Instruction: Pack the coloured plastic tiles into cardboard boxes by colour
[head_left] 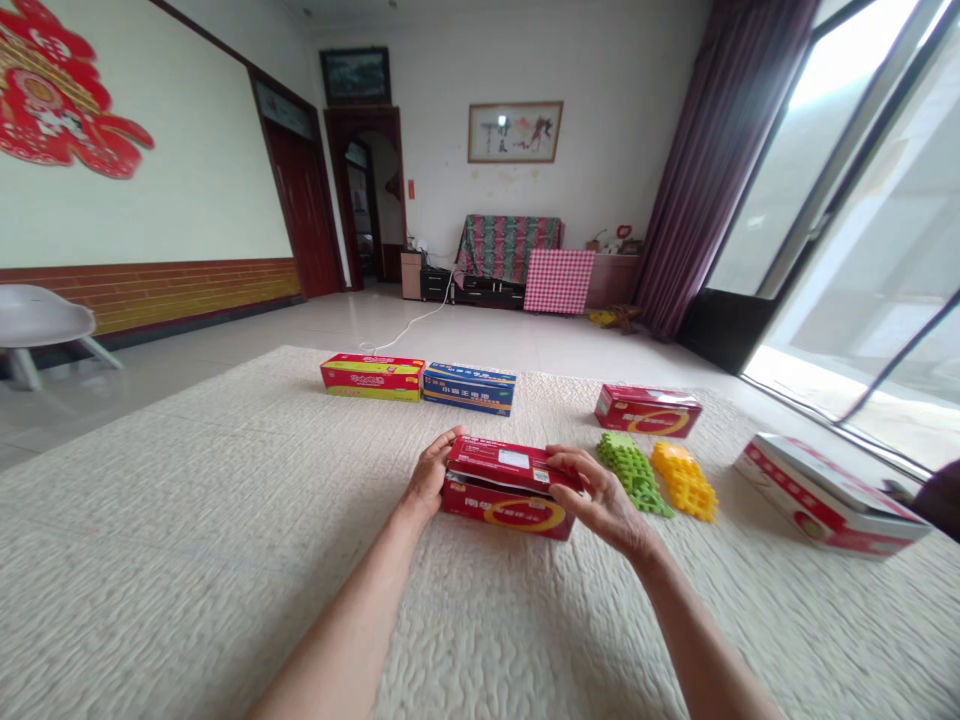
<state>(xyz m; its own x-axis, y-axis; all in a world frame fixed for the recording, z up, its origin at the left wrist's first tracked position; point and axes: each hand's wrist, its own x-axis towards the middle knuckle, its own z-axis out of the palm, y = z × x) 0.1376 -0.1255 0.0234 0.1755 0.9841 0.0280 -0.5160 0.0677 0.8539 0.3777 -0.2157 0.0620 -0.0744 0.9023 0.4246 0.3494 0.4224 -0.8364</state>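
A red cardboard box [510,505] with a yellow ring printed on its front stands on the quilted cover in front of me. Its lid lies slightly raised, leaving a dark gap along the front edge. My left hand [431,475] grips the box's left end, with its fingers partly hidden behind it. At the right end, my right hand [600,495] holds the lid edge and corner between thumb and fingers. What the box contains is hidden. Close to my right hand lie green plastic interlocking pieces [634,475] and yellow ones [684,482].
Behind stand a red-and-yellow box [373,378], a blue box [469,390] and another red box [649,411]. A larger white-and-red box [829,495] sits at the right. All rest on the cream quilted cover [187,520]. A white chair [45,320] is at far left.
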